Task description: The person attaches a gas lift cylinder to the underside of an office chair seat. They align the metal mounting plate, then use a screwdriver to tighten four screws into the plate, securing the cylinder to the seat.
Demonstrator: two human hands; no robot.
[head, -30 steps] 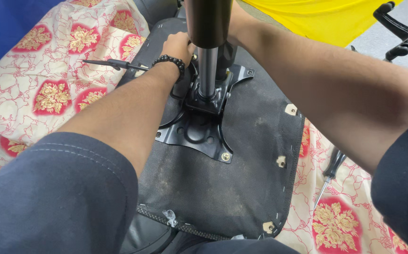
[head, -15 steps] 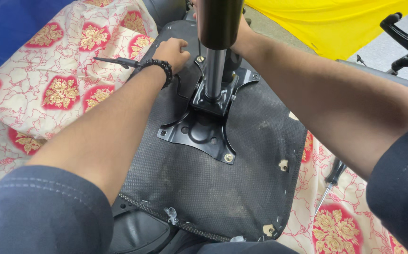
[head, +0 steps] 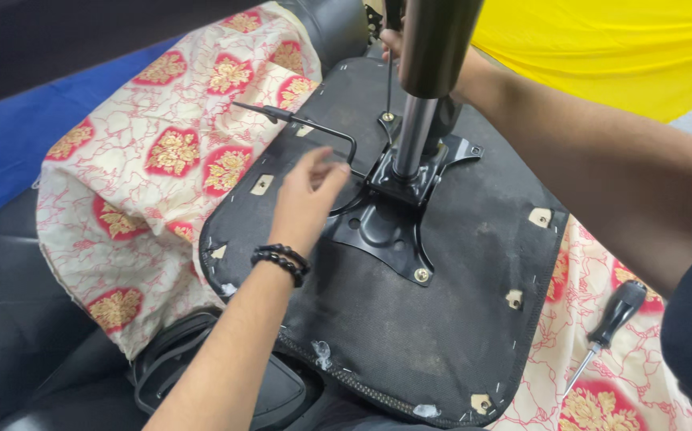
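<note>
Because the chair seat (head: 410,319) is laid upside down on the patterned cloth (head: 130,199), its black metal plate (head: 386,231) and gas cylinder (head: 430,72) are exposed at frame centre. At centre left, the left hand (head: 308,199) is held open with loose fingers, holding nothing, near the bent lever (head: 314,128). At the top, the right hand (head: 394,44) is largely hidden behind the cylinder, so its grip cannot be told. A screwdriver (head: 609,327) is left lying at lower right.
</note>
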